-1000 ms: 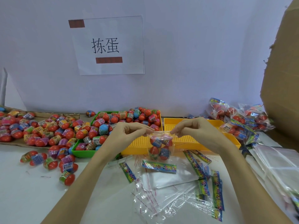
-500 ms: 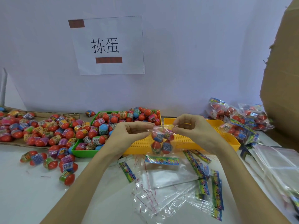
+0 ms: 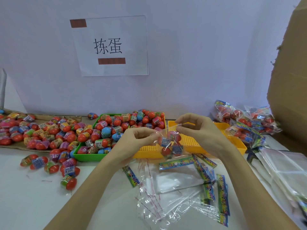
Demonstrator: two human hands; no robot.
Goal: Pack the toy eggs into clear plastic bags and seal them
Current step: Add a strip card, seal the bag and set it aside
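Observation:
A small clear plastic bag (image 3: 170, 144) with several red toy eggs inside hangs above the front edge of the yellow tray (image 3: 191, 141). My left hand (image 3: 137, 138) pinches the bag's top left corner. My right hand (image 3: 197, 130) pinches the top right of the bag's mouth, slightly higher, so the top edge slants. More loose toy eggs (image 3: 116, 130) fill the green tray (image 3: 86, 156) to the left.
Loose eggs (image 3: 41, 133) cover a cardboard sheet and the table at left. Empty clear bags (image 3: 174, 188) with printed header cards lie in front of me. Filled bags (image 3: 245, 123) pile at right by a cardboard box (image 3: 290, 80). A stack of bags (image 3: 285, 168) lies far right.
Both hands lifted the bag of eggs a little and drew closer together at its mouth; my right hand now sits higher than my left.

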